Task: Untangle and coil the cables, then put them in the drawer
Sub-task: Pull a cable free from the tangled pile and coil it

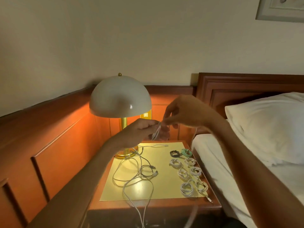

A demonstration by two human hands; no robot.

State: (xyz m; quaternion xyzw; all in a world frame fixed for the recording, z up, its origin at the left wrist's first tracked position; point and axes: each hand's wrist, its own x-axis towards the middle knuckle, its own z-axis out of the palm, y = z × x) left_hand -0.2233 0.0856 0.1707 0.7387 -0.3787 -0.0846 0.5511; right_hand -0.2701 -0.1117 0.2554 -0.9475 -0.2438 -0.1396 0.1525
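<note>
1. while both hands worked in the air just in front of the lamp (120,96), the left hand (144,130) held a small bundle of white cable (156,134) loops, its fingers curled round them so the turns would not spring apart
2. the right hand (182,112) pinched a strand of that same cable at the top of the bundle, thumb and fingertips close together, seemingly to wind the tail round the loops and lock the coil; blur hid the exact wrap
3. a slack white length hung from the right hand, to the right of the lamp, likely the part not yet wound
4. beside the lamp's brass base, the loose cables (136,175) lay in open overlapping loops on the nightstand (156,205), white with a dark one among them, and two strands trailed over the front edge
5. further right of the lamp, the finished coils (189,173) sat in two rows, a black coil (174,153) and a teal coil (186,152) at the back and white ones toward the front, probably kept apart from the tangle so they would not catch in it
6. the drawer was out of view; by my judgement the coiling was well along but not done, and the stowing was not yet begun
</note>
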